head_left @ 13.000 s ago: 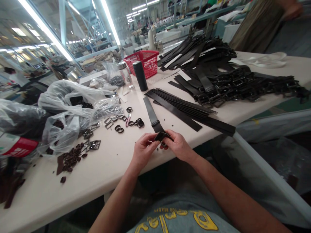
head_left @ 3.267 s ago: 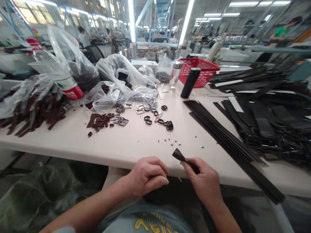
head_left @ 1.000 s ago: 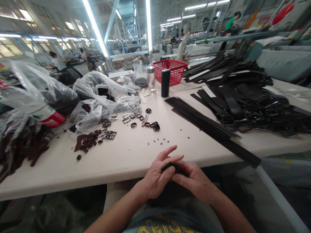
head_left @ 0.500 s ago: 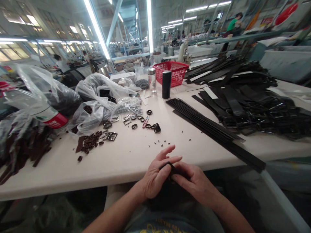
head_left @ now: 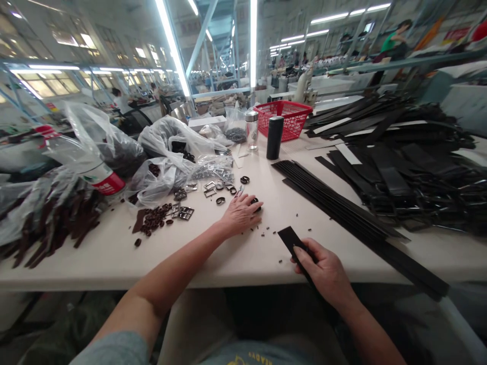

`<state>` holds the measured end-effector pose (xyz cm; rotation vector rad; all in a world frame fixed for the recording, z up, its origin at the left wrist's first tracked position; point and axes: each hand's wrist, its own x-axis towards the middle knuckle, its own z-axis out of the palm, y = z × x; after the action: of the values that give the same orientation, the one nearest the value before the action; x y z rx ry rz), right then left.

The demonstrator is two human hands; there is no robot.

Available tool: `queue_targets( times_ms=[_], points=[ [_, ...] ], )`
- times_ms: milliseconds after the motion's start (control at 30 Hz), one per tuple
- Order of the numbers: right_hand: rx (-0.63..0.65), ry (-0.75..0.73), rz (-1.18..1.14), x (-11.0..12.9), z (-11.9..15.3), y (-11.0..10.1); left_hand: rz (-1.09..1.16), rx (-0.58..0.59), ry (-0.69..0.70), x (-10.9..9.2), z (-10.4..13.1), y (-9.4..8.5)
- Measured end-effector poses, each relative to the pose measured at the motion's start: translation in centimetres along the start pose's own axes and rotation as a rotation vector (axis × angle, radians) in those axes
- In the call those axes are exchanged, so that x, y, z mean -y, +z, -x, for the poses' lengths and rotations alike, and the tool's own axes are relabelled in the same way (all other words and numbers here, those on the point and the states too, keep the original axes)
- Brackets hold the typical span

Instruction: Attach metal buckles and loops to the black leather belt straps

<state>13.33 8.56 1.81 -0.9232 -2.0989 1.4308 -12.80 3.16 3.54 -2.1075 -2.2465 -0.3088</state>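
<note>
My right hand (head_left: 319,266) grips a flat black belt strap (head_left: 291,239) near its square-cut end, thumb on top; the rest of the strap drops below the table edge. Stretched forward over the table, my left hand (head_left: 241,214) has its fingers spread, palm down. Its fingertips are at the small black belt loops (head_left: 256,204), which they partly cover. Whether it touches them I cannot tell. More black loops (head_left: 244,180) and metal buckle frames (head_left: 210,189) lie just beyond that hand. Several tiny dark bits (head_left: 263,234) are scattered between the hands.
Black straps (head_left: 335,203) lie in a row at right, beside a heap of buckled belts (head_left: 399,172). A red basket (head_left: 283,119), a dark flask (head_left: 274,138) and a glass bottle (head_left: 251,133) stand behind. Plastic bags (head_left: 163,172) and brown loops (head_left: 157,218) are at left.
My hands were together at the table edge on a dark piece. The left has let go and reached forward to the black loops; the right has moved slightly right with the strap.
</note>
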Motion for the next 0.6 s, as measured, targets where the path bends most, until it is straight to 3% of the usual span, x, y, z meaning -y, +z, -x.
queue_targets(
  times_ms=[133, 367, 467, 600],
  points=[
    [0.003, -0.018, 0.07, 0.0, 0.4, -0.1, 0.048, -0.063, 0.077, 1.3, 2.2, 0.1],
    [-0.05, -0.046, 0.108, -0.2, 0.6, 0.1, 0.151, -0.111, -0.048, 4.3, 7.5, -1.8],
    [-0.029, -0.063, 0.123, -0.5, 0.5, 0.1, 0.134, -0.147, -0.138, 7.1, 8.0, -2.7],
    [-0.021, -0.07, 0.124, -0.8, 0.4, -0.1, 0.013, -0.134, -0.241, 11.2, 6.4, -3.2]
  ],
)
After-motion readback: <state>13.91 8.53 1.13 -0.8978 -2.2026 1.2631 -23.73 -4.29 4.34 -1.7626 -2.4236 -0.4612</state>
